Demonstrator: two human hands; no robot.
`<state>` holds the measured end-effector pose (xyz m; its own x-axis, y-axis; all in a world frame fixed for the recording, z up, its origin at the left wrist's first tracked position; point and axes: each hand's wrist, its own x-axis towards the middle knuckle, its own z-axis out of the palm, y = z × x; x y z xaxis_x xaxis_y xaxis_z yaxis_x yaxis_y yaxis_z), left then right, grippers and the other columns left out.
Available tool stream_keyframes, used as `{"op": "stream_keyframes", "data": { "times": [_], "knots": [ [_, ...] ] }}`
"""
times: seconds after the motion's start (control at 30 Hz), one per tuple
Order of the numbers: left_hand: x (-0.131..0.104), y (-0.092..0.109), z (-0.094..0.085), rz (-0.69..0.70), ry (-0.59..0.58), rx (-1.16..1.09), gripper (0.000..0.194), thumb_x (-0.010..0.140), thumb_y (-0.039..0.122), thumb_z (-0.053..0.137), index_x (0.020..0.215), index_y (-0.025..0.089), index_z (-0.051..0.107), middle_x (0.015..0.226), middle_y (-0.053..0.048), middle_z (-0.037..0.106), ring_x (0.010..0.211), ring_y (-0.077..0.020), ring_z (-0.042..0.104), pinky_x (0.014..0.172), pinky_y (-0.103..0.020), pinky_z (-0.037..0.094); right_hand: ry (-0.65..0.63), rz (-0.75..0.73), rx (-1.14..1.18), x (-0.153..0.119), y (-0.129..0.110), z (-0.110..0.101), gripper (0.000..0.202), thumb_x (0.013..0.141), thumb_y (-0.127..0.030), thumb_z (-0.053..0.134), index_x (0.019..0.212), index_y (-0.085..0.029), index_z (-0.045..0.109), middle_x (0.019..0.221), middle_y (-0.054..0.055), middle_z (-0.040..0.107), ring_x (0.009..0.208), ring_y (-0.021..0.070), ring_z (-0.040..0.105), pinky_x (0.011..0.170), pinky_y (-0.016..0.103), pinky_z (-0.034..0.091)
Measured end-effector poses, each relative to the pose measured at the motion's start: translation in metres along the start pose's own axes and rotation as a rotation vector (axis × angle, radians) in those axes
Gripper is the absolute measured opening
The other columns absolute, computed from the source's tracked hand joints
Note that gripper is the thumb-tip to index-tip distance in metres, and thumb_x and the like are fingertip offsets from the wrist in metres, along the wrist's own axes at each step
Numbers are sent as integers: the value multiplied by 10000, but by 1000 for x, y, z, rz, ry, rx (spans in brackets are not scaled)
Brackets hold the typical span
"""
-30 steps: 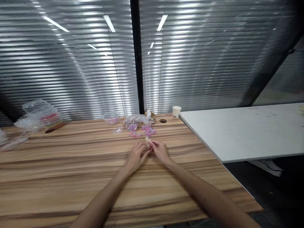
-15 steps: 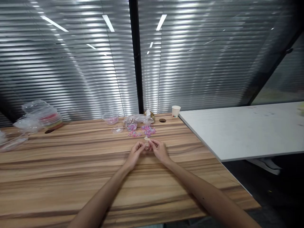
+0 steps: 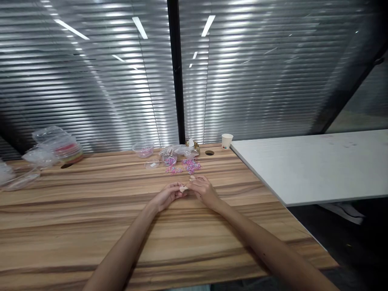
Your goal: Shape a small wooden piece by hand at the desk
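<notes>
My left hand [image 3: 169,197] is closed, its thumb and fingers pinching a small cream-coloured piece [image 3: 182,188]. What else may lie inside those fingers is hidden. Facing it, my right hand [image 3: 205,192] has its fingers bent together, their tips at the right side of the same piece. A second small pale piece [image 3: 192,178] shows just beyond the right fingers; whether they touch it I cannot tell. Past both hands lie loose heaps of pink, blue and purple small bands [image 3: 190,165] on the wooden table [image 3: 100,226].
Behind the bands is a crumpled clear plastic bag [image 3: 182,151]. A clear round tub [image 3: 143,149] and its lid [image 3: 152,164] are left of it. A paper cup [image 3: 226,141] stands back right, near a white table [image 3: 315,169]. Stacked plastic containers [image 3: 65,147] sit far left.
The clear packet with reddish contents seen between my hands is now mostly hidden. My left hand has turned and lowered slightly; the right fingers have shifted over the pale piece. The view moved slightly.
</notes>
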<state>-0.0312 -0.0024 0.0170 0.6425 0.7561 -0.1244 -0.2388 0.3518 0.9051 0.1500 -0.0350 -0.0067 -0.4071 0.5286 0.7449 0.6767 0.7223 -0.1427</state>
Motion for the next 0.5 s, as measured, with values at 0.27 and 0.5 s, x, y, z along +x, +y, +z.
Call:
{"op": "stream_keyframes", "data": {
  "times": [0.27, 0.5],
  "knots": [
    [2, -1, 7, 31, 212, 192, 210, 575, 269, 696, 663, 132, 564, 658, 9, 569, 571, -74, 523, 659, -221, 418, -131, -143, -258, 4, 4, -9, 205, 876, -146, 402, 975, -196, 574, 846, 50, 584, 883, 171, 471, 880, 377, 322],
    [4, 2, 14, 136, 361, 477, 293, 552, 366, 685, 634, 126, 539, 546, 29, 515, 449, -73, 466, 482, -211, 373, -175, -119, -373, 10, -6, -11, 210, 887, -164, 384, 964, -181, 578, 814, 54, 574, 863, 183, 464, 880, 392, 312]
  ]
}}
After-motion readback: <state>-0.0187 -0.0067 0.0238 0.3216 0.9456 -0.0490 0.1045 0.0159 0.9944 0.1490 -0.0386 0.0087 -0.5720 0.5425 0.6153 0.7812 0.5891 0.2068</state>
